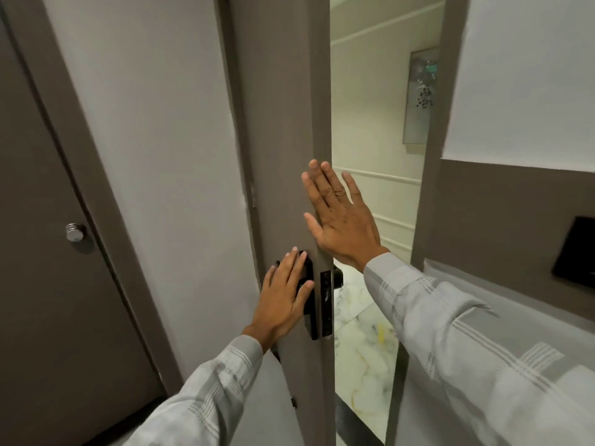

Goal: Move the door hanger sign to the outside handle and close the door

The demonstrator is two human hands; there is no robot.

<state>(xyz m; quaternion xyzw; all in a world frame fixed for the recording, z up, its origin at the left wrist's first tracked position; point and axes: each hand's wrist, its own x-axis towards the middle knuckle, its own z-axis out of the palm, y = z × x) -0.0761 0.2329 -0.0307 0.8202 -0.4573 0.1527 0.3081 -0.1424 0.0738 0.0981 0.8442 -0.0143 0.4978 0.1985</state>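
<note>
Door: I see the brown door (283,130) standing ajar, its edge turned toward me, with a gap between it and the frame (428,188) on the right.
Lock hardware: a black lock body (310,304) sits on the near face of the door, and a metal latch plate (326,304) runs down the door's edge just beside it. A dark handle (338,278) pokes out on the far side of the edge.
Left hand: my left hand (286,300) lies flat, fingers straight and together, resting over the black lock body. Its grip is open; it clasps nothing.
Right hand: my right hand (338,217) is higher up, palm against the door near its edge, fingers spread and pointing up. This grip is open too, holding nothing.
Door hanger sign: I cannot find it anywhere in view; neither hand carries it, and the little I see of the far handle is bare.
Sleeves: both arms wear a light grey sleeve (467,342) with pale check stripes.
Beyond the gap: a marbled floor (363,349) and a cream panelled wall with a framed picture (421,98).
Left side: a second brown door with a round metal knob (75,232).
Right side: a black panel (576,252) on the wall.
Writing: I can read no label, brand or lettering on anything.
</note>
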